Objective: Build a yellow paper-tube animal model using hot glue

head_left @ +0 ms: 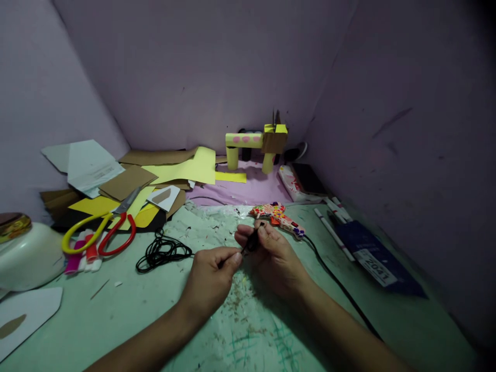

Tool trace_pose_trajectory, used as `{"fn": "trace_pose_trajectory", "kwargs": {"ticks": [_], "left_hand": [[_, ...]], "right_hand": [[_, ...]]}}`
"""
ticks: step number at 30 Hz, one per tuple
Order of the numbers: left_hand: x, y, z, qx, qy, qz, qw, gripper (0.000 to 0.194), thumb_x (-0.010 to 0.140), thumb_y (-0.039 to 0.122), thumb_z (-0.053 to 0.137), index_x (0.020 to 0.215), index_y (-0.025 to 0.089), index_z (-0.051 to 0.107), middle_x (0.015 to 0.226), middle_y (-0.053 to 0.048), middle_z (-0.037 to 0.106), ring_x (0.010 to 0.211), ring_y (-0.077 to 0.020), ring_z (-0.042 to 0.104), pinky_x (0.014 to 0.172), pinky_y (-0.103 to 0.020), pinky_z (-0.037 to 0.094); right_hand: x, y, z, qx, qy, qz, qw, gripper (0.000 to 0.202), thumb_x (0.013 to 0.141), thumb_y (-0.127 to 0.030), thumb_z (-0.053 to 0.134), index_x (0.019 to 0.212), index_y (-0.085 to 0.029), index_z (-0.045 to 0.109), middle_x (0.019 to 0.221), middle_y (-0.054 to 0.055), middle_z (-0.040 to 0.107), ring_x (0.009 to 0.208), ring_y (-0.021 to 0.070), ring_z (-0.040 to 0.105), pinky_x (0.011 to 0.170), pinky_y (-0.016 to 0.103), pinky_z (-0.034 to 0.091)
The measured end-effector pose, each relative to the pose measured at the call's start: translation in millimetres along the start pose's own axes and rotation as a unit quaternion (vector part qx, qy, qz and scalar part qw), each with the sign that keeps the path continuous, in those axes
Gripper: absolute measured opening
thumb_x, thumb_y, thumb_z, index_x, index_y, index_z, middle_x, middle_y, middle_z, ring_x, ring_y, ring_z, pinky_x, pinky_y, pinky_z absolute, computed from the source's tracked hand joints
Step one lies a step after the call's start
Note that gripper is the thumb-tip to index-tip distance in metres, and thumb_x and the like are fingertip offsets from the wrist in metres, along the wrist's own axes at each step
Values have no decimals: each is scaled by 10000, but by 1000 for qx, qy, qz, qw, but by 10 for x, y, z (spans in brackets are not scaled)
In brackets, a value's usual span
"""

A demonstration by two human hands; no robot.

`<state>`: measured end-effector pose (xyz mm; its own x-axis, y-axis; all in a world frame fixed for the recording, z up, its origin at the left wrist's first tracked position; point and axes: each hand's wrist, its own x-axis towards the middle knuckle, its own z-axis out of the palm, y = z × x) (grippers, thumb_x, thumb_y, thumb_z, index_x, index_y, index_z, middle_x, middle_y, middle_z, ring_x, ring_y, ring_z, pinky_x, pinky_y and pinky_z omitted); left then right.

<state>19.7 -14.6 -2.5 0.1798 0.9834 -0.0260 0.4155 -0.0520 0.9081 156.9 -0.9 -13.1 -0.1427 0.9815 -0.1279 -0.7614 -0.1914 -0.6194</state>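
Over the middle of the table, my left hand (pixel 215 271) pinches a black cord between thumb and fingers. My right hand (pixel 277 250) holds a small bundle of black cord (pixel 253 240) between thumb and fingers, palm turned up. A short length of cord runs between the two hands. To the left, a loose coil of black cord (pixel 163 253) lies on the table, its end leading toward my left hand. Just beyond my right hand rests a flower-patterned glue gun (pixel 284 221) with a black cable.
Scissors (pixel 126 206) with yellow and red handles lie on cardboard and yellow paper at left. A yellow paper giraffe-like figure (pixel 244 139) stands at the back. White pens (pixel 333 235) and a dark blue packet (pixel 377 258) are at right. A phone (pixel 308 178) lies near the wall.
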Motion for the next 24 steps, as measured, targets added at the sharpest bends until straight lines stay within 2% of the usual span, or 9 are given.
{"fn": "trace_pose_trajectory", "kwargs": {"ticks": [4, 8, 10, 12, 14, 17, 18, 20, 24], "left_hand": [[-10, 2, 24, 10, -2, 10, 1000, 223, 783, 238, 488, 629, 160, 628, 592, 4, 564, 605, -136, 498, 572, -240, 374], [-24, 84, -91, 32, 72, 30, 996, 278, 750, 216, 523, 974, 136, 668, 902, -63, 694, 597, -126, 563, 605, -247, 448], [25, 118, -331, 92, 145, 57, 983, 318, 755, 249, 530, 1027, 136, 649, 862, -57, 697, 498, -111, 519, 534, -247, 440], [107, 114, -726, 211, 251, 93, 940, 275, 767, 273, 523, 970, 161, 671, 833, -52, 698, 574, -144, 562, 590, -264, 453], [192, 48, -1209, 341, 325, 20, 882, 272, 787, 266, 493, 961, 168, 678, 885, -77, 708, 724, -203, 621, 699, -311, 462], [299, -177, -1816, 492, 264, -193, 807, 347, 774, 263, 468, 1056, 148, 633, 1034, -157, 684, 941, -330, 618, 711, -380, 460], [328, -266, -1932, 498, 240, -213, 805, 347, 752, 284, 498, 1025, 119, 635, 1023, -195, 679, 934, -365, 617, 690, -396, 460], [368, -414, -2021, 502, 206, -237, 806, 303, 704, 291, 540, 928, 112, 636, 942, -224, 683, 861, -399, 631, 629, -406, 459], [376, -477, -1904, 496, 183, -236, 815, 307, 620, 203, 561, 920, 141, 580, 901, -202, 676, 833, -400, 635, 596, -395, 451]], "right_hand": [[5, 7, -1, -8, -3, 2, 1000, 289, 610, -288, 820, 760, -197, 590, 836, 36, 743, 742, 153, 682, 718, 259, 506], [-1, 26, -15, -17, 4, -9, 1000, 302, 606, -311, 818, 779, -196, 598, 806, 27, 739, 759, 151, 682, 771, 259, 505], [3, 42, -37, -29, 27, -7, 999, 317, 594, -320, 823, 781, -197, 599, 816, 27, 740, 770, 154, 683, 795, 260, 506], [15, 60, -61, -39, 47, 1, 998, 312, 606, -334, 814, 792, -201, 601, 832, 27, 738, 793, 163, 684, 807, 266, 509], [29, 71, -72, -41, 53, 7, 998, 310, 609, -339, 809, 791, -204, 598, 832, 27, 735, 801, 167, 684, 810, 267, 513], [38, 65, -64, -42, 61, 15, 997, 334, 579, -323, 824, 790, -203, 593, 822, 27, 732, 799, 171, 682, 810, 271, 517], [38, 60, -59, -43, 66, 16, 997, 344, 566, -320, 830, 786, -202, 593, 819, 27, 731, 798, 173, 681, 806, 273, 519], [38, 49, -55, -46, 72, 12, 996, 345, 557, -324, 834, 772, -200, 595, 815, 27, 730, 790, 175, 679, 795, 276, 523], [36, 36, -54, -45, 58, -4, 997, 298, 583, -320, 824, 751, -198, 610, 802, 23, 727, 770, 162, 670, 793, 280, 522]]}}
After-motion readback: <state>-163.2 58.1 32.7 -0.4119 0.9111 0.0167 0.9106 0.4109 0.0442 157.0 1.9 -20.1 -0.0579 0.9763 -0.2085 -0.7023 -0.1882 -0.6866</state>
